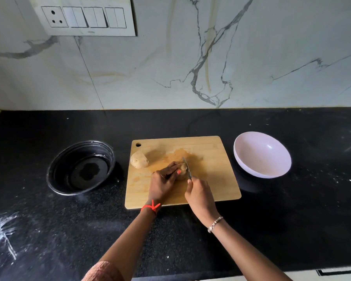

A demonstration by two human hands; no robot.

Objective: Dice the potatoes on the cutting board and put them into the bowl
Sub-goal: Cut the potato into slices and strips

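A wooden cutting board (211, 179) lies on the black counter. My left hand (163, 182) grips a brown potato (183, 170) near the board's middle. My right hand (199, 193) holds a knife (187, 166) whose blade rests against the right side of that potato. A second, whole potato (139, 159) lies at the board's back left, near the hanging hole. The white bowl (261, 155) stands just right of the board with nothing visible inside.
A black round pan (80, 167) holding a little liquid sits left of the board. The marble wall with a switch panel (85, 17) rises behind the black counter (292, 220). White smears mark the counter's front left.
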